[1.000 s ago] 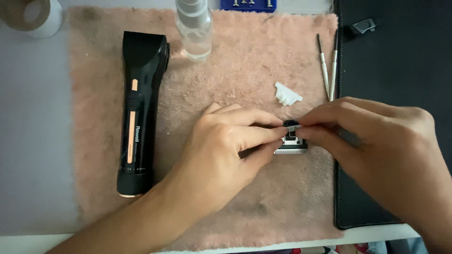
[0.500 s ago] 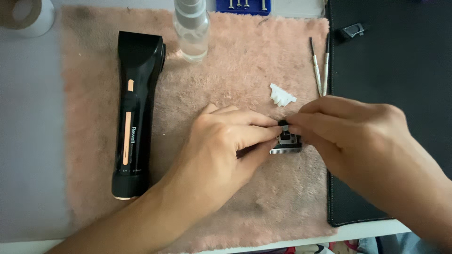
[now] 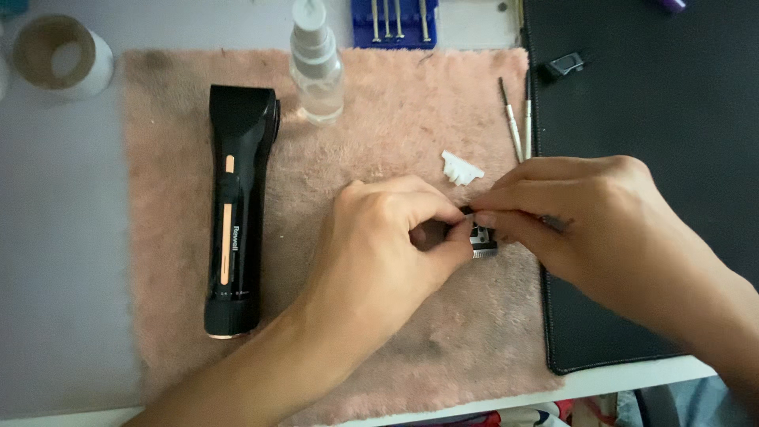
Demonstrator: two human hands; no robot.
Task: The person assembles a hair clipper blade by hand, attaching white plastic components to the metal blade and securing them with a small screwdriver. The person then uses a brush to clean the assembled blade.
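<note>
Both hands meet over the middle of a pink fluffy towel. My left hand and my right hand pinch the same small black and silver trimmer blade head between their fingertips, just above the towel. Its toothed metal edge points toward me. A black hair trimmer body with a rose-gold stripe lies lengthwise on the towel's left part, apart from the hands. A small white plastic piece rests on the towel just beyond the fingers.
A clear spray bottle stands at the towel's far edge. Two thin screwdrivers lie by a black mat on the right, with a small black clip on it. A blue bit holder and a tape roll sit farther back.
The hands keep hold of the blade head with only slight finger shifts. The view has drifted, so everything sits slightly differently in frame.
</note>
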